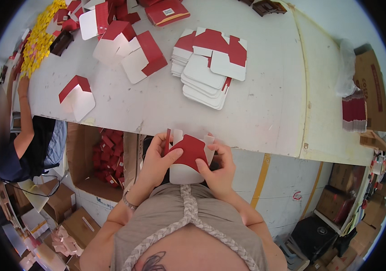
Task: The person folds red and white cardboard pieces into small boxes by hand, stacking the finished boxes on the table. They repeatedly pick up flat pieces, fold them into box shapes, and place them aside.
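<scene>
Just in front of the table edge, my two hands hold a red and white cardboard box blank (187,152) between them. My left hand (160,158) grips its left side, thumb on the red face. On its right side is my right hand (218,168), with the thumb pressed on the red panel near its lower edge. White flaps stand up at both sides, and a white panel hangs below. A stack of flat red and white box blanks (211,67) lies on the table beyond my hands. Partly folded boxes (145,56) sit to its left.
A single folded box (77,97) lies near the left table edge (274,108). Below, a large carton (80,167) holds many small red boxes. Yellow wrapped pieces (39,38) are heaped at far left, near a co-worker's arm (25,117). A maroon stack (354,112) stands at right.
</scene>
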The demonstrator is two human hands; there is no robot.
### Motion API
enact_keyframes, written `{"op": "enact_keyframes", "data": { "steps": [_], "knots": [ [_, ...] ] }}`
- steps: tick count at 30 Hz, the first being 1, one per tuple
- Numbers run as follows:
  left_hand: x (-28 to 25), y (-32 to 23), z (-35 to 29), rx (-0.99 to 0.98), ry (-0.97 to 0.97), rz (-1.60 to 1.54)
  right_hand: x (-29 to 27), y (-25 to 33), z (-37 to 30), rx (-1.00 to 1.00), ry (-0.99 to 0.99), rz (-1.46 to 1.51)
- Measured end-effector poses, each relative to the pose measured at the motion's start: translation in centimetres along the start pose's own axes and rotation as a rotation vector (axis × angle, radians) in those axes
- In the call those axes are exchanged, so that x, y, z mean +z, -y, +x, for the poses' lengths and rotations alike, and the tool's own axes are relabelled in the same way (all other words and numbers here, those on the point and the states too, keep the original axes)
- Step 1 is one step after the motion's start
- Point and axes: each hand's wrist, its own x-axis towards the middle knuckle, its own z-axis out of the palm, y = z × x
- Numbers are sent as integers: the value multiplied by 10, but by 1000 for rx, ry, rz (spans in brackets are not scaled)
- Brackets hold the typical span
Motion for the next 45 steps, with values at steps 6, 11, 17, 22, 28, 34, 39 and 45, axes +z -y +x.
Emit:
{"op": "enact_keyframes", "data": {
  "steps": [6, 11, 17, 22, 28, 34, 39, 45],
  "knots": [
    [4, 1, -16, 333, -54, 320, 2, -5, -4, -115, 77, -192],
    [-10, -2, -13, 199, 17, 93, -9, 1, 3, -89, 118, -125],
    [0, -3, -7, 10, 114, -511, 6, 11, -5, 142, 17, 570],
    [-32, 36, -12, -72, 367, -605, -12, -23, -11, 373, 382, 982],
    [-22, 12, -9, -235, 210, -16, -17, -21, -9, 816, 451, 739],
    [-28, 41, -27, 233, 354, 451, -19, -20, -14, 643, 544, 352],
    [-5, 34, -30, 151, 145, 510, 0, -23, -17, 415, 328, 303],
    [28, -26, -3, 1173, 63, 840, -6, 45, 32, 5, 220, 318]
  ]
}}
